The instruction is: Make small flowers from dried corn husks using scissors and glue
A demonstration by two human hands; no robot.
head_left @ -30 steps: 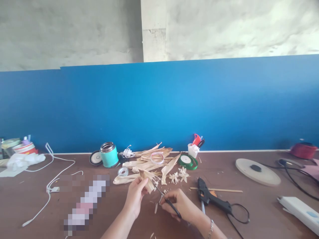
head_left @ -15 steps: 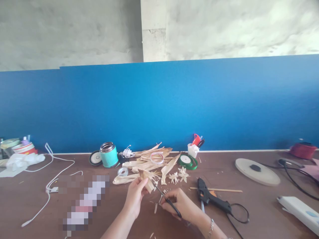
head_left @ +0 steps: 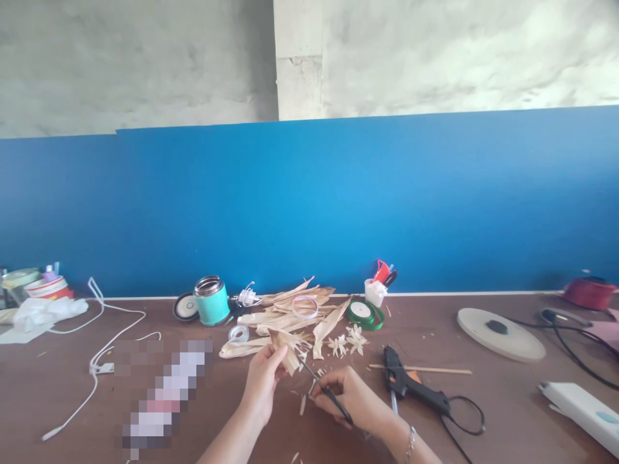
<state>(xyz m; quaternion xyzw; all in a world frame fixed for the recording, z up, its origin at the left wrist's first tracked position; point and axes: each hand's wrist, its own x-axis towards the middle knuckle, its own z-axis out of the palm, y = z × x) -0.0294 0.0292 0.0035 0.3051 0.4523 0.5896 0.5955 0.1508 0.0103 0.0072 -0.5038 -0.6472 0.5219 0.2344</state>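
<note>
Between its thumb and fingers, my left hand [head_left: 264, 380] pinches a piece of dried corn husk [head_left: 290, 357], pale tan and browner at the upper left. Dark-handled scissors [head_left: 333, 403] are gripped in my right hand [head_left: 351, 396], their blades pointing up and left to the husk's right edge. Whether the blade tips touch the husk is too small to tell. Thin husk offcuts [head_left: 303, 405] lie on the table under the blades. Beyond my hands are white petal-shaped flowers [head_left: 356, 339] and a loose pile of husks [head_left: 271, 319].
Right of my right hand lies a black glue gun [head_left: 416, 386] across a thin wooden stick [head_left: 449, 370]. Green ribbon [head_left: 372, 316], a cup of pens [head_left: 374, 292] and a teal flask [head_left: 211, 303] stand along the blue partition [head_left: 309, 206]. A white cable [head_left: 104, 341] curls at left.
</note>
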